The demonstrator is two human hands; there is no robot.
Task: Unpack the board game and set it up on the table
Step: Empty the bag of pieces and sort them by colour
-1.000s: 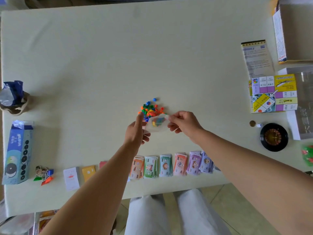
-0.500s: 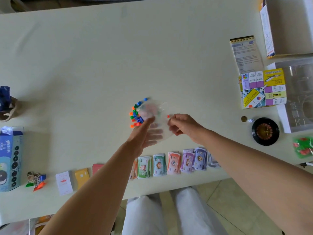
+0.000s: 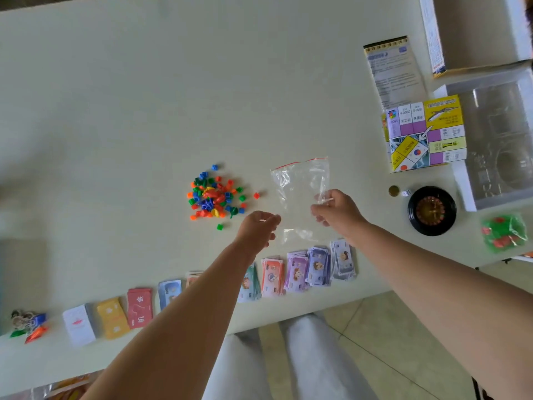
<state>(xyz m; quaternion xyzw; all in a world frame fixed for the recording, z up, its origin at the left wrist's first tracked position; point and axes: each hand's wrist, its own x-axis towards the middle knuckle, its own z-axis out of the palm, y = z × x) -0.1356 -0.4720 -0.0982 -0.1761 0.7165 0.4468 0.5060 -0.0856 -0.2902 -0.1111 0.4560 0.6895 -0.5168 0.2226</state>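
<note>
A pile of small coloured plastic pieces [image 3: 215, 196] lies on the pale table [image 3: 115, 111]. My right hand [image 3: 336, 213] pinches an empty clear zip bag [image 3: 300, 192] with a red strip, held just right of the pile. My left hand [image 3: 258, 229] hovers beside the bag's lower left corner, fingers loosely curled, holding nothing. Stacks of paper money [image 3: 305, 269] line the near edge under my arms. The folded game board [image 3: 424, 134] lies at the right.
Card stacks [image 3: 109, 316] and pawns [image 3: 27, 326] sit at the near left. A black roulette wheel [image 3: 431, 210], a coin [image 3: 393, 191], a die [image 3: 406, 193], a rules sheet [image 3: 393, 72], the open box [image 3: 473, 33], a plastic tray [image 3: 499, 140] and a green bag [image 3: 500, 230] crowd the right.
The coloured pieces have all left the bag and lie in the pile. My right hand carried the emptied bag to the right; my left hand let go of it.
</note>
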